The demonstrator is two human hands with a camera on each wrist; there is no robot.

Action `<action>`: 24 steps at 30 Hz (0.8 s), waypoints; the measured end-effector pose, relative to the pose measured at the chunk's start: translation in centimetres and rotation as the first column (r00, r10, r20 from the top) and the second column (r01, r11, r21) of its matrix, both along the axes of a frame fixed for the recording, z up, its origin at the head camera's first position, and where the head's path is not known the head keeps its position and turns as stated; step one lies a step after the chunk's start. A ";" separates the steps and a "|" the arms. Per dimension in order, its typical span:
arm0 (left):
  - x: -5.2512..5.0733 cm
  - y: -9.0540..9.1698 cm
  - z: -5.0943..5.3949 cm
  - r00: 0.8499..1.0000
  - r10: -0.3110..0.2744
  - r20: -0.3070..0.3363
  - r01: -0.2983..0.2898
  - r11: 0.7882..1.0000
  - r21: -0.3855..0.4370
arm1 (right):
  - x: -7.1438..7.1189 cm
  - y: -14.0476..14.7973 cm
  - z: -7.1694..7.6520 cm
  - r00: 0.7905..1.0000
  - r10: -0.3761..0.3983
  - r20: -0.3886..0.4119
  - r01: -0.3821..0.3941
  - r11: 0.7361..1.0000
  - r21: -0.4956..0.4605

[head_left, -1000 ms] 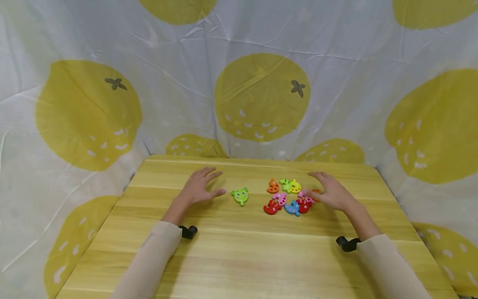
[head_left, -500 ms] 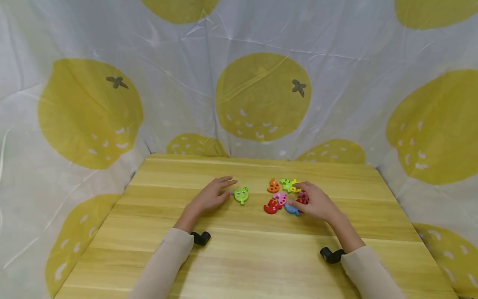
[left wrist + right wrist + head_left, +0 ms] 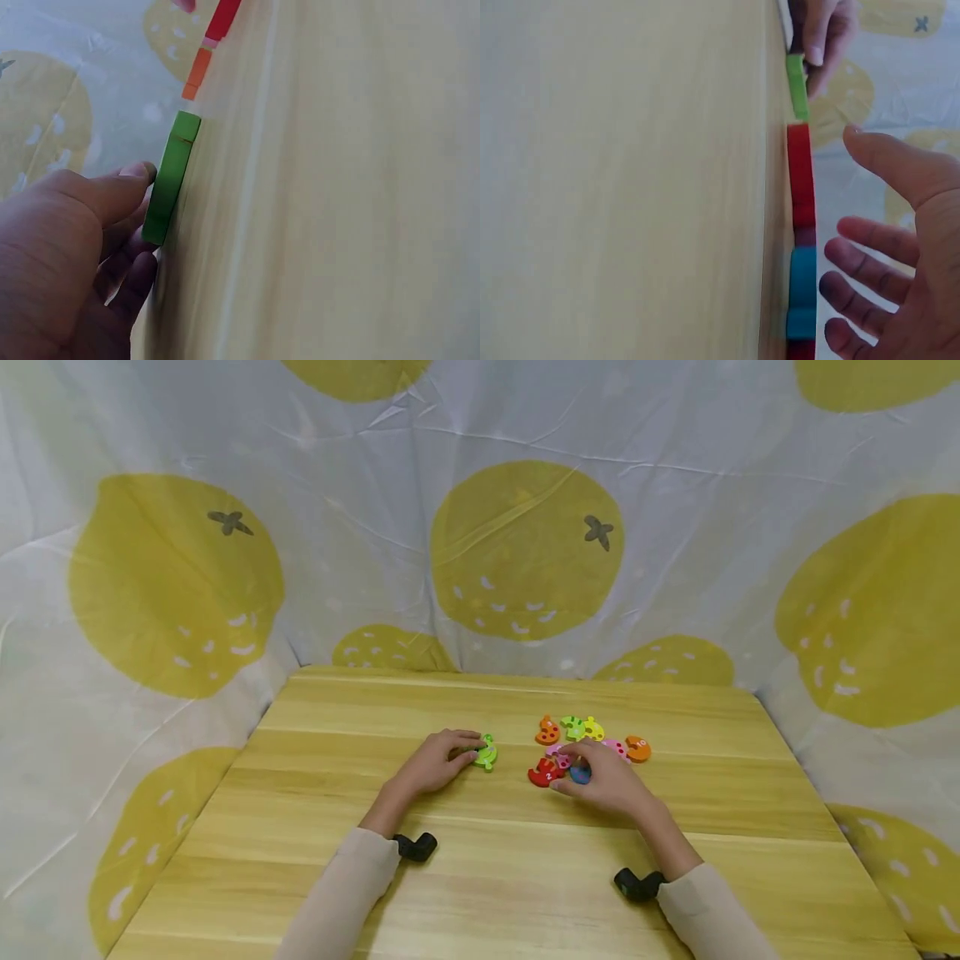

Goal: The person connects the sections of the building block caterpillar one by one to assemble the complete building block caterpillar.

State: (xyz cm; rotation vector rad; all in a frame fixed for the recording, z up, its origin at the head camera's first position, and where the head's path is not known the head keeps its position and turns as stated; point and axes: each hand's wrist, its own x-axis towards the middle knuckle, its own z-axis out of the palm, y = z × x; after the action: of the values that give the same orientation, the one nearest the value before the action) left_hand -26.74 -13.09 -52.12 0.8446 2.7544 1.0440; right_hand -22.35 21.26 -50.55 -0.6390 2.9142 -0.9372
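Note:
My left hand (image 3: 437, 762) has its thumb and fingers at the edges of a green puzzle piece with a smiling face (image 3: 487, 757), partly covering it. The left wrist view shows the thumb against the top of this green piece (image 3: 172, 180), which lies flat on the table. My right hand (image 3: 611, 781) hovers over a cluster of numbered puzzle pieces, thumb and fingers apart. Beneath it are a red piece marked 2 (image 3: 545, 773), a blue piece (image 3: 581, 775) and a pink piece (image 3: 557, 753). In the right wrist view a gap separates the fingers from the red piece (image 3: 801, 172).
Behind the right hand lie orange (image 3: 547, 732), light green (image 3: 573, 727) and yellow (image 3: 594, 728) pieces. Another pink piece (image 3: 617, 748) and an orange one marked 10 (image 3: 638, 748) lie further right. A lemon-print curtain (image 3: 360, 560) surrounds the wooden table (image 3: 495, 877).
My left hand has moved right and come onto the green face piece. The right hand has moved left across the cluster, uncovering the right-hand pink and orange pieces.

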 end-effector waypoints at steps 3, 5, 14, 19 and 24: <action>0.2 0.0 -0.3 1.000 0.025 -0.005 -0.025 0.999 0.033 | 0.0 -0.9 -0.1 1.000 -0.002 0.007 0.002 1.000 0.000; 0.3 0.0 -0.5 0.999 0.039 -0.010 -0.038 0.998 0.059 | 0.0 -1.4 0.0 1.000 -0.007 0.008 0.007 1.000 -0.003; 0.4 0.3 -1.1 0.996 0.094 -0.001 -0.093 0.986 0.140 | 0.2 -3.0 0.0 0.998 -0.063 0.017 0.062 0.997 0.055; 0.6 0.5 -1.1 0.991 0.134 0.000 -0.132 0.978 0.162 | 0.3 -3.6 -0.3 0.999 -0.044 0.003 0.043 0.998 0.044; 0.7 0.7 -1.2 0.986 0.166 0.001 -0.164 0.972 0.171 | 0.3 -4.3 -0.5 1.000 -0.019 -0.005 0.020 0.999 0.035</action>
State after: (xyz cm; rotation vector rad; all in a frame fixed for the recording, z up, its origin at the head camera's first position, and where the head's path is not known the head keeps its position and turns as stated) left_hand -26.03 -12.36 -53.28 0.6502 2.8178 1.3237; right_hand -22.02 16.92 -51.08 -0.6127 2.9390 -0.8860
